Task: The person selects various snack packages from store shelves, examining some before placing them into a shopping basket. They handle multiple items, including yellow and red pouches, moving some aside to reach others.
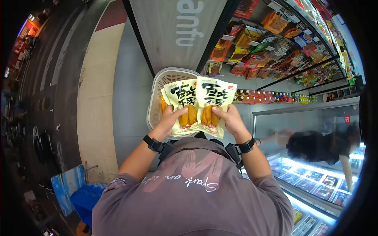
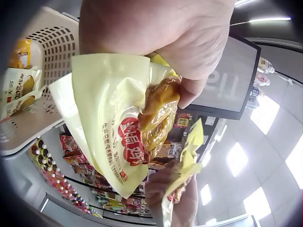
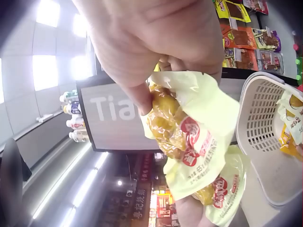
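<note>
From here I count two bare hands [image 1: 168,120], two cream plastic food packets [image 1: 216,93] with their fronts showing, one pale plastic basket with little holes [image 1: 156,90], two black wrist straps [image 1: 247,146] and one round red sticker [image 1: 347,119].

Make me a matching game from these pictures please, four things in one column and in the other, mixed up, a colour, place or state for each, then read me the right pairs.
Column one:
1. Cream packets
2. Basket
3. Wrist straps
4. Bottles

Column two:
A. Black, round the person's arms
B. Capped and lined up in a long row
C. Held up in the left hand and right hand
D. Pale, with slotted walls

Right pairs: 1-C, 2-D, 3-A, 4-B.
</note>
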